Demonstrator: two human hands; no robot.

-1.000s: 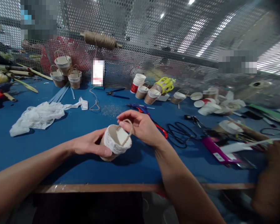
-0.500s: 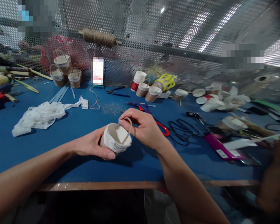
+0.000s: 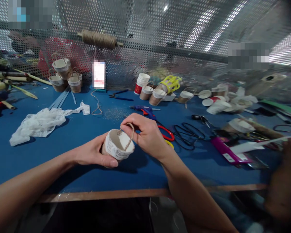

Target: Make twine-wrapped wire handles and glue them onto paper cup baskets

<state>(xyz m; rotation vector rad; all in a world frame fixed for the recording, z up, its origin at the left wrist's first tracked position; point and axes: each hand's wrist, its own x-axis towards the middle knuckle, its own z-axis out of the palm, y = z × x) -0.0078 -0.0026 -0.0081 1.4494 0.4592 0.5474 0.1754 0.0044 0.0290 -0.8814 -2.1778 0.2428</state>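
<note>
Evidently this was a crowded workplace: a blue surface with a brown front edge ran up to a perforated metal screen, on which a twine spool hung sideways. Three handled pots were grouped at the back left, behind a crumpled heap of lace. Pliers lay near the middle, with a blue glue gun closer in, and white paper cups stood nested behind. To the right were a coiled black cord and a purple box. Compared with a second earlier, the view had shifted slightly, and a yellow loop had come into sight beside the red loop near the right wrist; both hands had kept nearly the same pose. The cup, banded in white, was tilted above the near middle of the surface; whether its base touched could not be told. The left hand was curled round its side, thumb across the front. The right hand was mostly closed, thumb and forefinger pinching the twine handle near the far rim.
</note>
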